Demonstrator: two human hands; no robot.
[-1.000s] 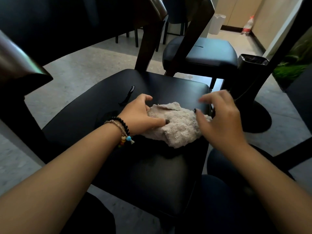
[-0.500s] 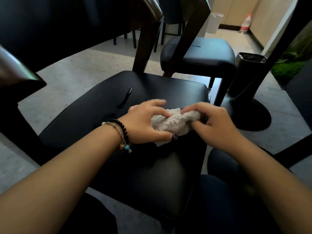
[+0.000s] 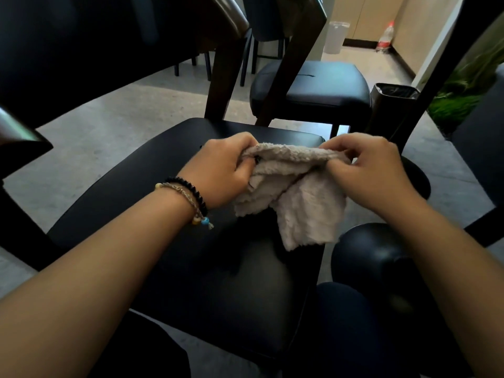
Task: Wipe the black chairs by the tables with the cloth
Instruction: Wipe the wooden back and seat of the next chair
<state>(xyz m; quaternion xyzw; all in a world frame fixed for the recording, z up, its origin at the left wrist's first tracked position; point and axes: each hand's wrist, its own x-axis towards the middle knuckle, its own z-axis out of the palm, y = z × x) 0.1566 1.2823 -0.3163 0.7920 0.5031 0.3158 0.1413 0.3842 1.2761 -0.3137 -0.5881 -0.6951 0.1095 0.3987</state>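
Lifted off the seat since a moment ago, the cloth (image 3: 297, 192) now hangs spread between both hands above the near black chair (image 3: 152, 203), where before it lay bunched on the cushion. The left hand (image 3: 221, 170) pinches its left top corner, fingers curled round the fabric; the right hand (image 3: 373, 170) pinches the right corner the same way. The loose lower flap dangles just over the seat's right edge. If one pinch slackens while the cloth is being refolded, it would likely drop past that edge to the floor (image 3: 103, 126) and pick up grit. The seat is smooth, dark and slightly glossy. Beyond stand a second black chair (image 3: 311, 88), a dark bin (image 3: 392, 105), pale speckled flooring and a bottle (image 3: 384, 38) by the far wall.
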